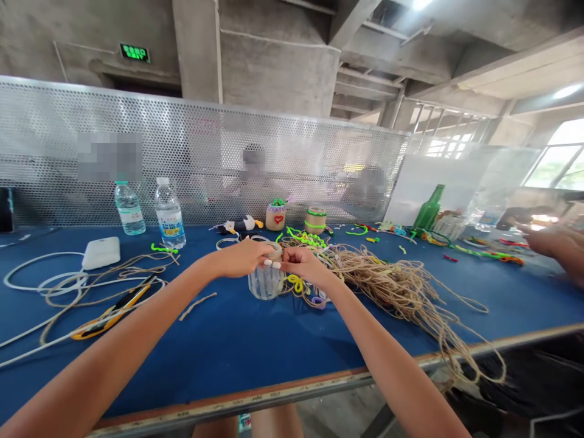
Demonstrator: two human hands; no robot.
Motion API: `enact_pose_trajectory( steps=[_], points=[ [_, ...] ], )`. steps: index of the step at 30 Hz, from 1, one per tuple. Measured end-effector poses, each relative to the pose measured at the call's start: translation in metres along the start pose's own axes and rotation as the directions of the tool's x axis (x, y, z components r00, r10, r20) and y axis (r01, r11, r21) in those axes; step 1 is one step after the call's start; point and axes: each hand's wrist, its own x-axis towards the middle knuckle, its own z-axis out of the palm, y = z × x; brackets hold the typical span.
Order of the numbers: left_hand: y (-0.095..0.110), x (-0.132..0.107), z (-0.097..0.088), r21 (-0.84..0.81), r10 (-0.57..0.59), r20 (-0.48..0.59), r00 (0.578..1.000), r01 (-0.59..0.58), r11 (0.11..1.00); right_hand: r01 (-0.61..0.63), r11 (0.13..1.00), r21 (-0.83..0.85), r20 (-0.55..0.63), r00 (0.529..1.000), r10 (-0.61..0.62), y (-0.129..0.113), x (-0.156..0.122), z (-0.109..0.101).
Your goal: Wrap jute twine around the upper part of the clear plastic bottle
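Concrete walls [274,67] are rising behind a perforated metal screen [283,152], and a blue counter [219,371] is stretching across the frame. Near its centre, a glass jar [265,283] is standing with twine [275,250] wrapped around its top only, its lower part showing bare glass. The left hand [241,257] and right hand [306,267] are coming together, both pinching the wrapped top. A loose twine heap [387,286] is spreading to the right, while a wrapped jar [276,217] and another [316,220] are standing at upper middle, near green pipe cleaners [305,238].
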Motion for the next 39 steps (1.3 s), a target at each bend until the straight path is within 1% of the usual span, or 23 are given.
enact_pose_trajectory(
  steps=[2, 4, 5, 7, 14, 19, 24, 28, 33, 39],
  points=[
    [-0.001, -0.007, 0.014, -0.029, 0.019, -0.110, 0.994, -0.023, 0.999, 0.000, 1.000, -0.026, -0.004, 1.000, 0.000, 0.001, 0.001, 0.001],
    [-0.004, -0.010, 0.025, -0.050, 0.040, -0.207, 0.978, -0.051, 0.997, 0.007, 0.998, -0.062, -0.003, 1.000, -0.008, 0.002, 0.001, 0.001],
    [-0.005, -0.011, 0.029, -0.053, 0.047, -0.239, 0.970, -0.061, 0.997, 0.013, 0.997, -0.077, -0.001, 1.000, -0.013, 0.002, 0.001, 0.001],
    [-0.008, -0.011, 0.034, -0.048, 0.053, -0.268, 0.962, -0.068, 0.996, 0.019, 0.994, -0.104, 0.002, 1.000, -0.019, 0.000, 0.001, 0.002],
    [-0.017, -0.014, 0.035, -0.095, 0.041, -0.280, 0.959, -0.070, 0.993, 0.022, 0.984, -0.176, -0.025, 0.999, -0.027, -0.007, 0.000, 0.008],
    [-0.013, -0.013, 0.037, -0.057, 0.087, -0.283, 0.955, -0.107, 0.993, 0.043, 0.981, -0.188, -0.022, 0.999, -0.048, -0.004, -0.002, 0.005],
    [-0.011, -0.013, 0.038, -0.076, 0.090, -0.301, 0.949, -0.118, 0.990, 0.034, 0.980, -0.197, -0.014, 0.999, -0.037, -0.003, -0.003, 0.003],
    [-0.012, -0.013, 0.040, -0.049, 0.068, -0.303, 0.951, -0.087, 0.995, 0.059, 0.969, -0.240, -0.017, 0.998, -0.064, -0.007, -0.003, 0.005],
    [-0.009, -0.014, 0.041, -0.031, 0.045, -0.308, 0.950, -0.057, 0.998, 0.052, 0.964, -0.262, -0.035, 0.997, -0.063, -0.009, -0.004, 0.006],
    [-0.016, -0.016, 0.040, -0.102, 0.097, -0.322, 0.942, -0.137, 0.985, 0.055, 0.964, -0.259, -0.044, 0.997, -0.069, -0.010, -0.005, 0.008]
  ],
)
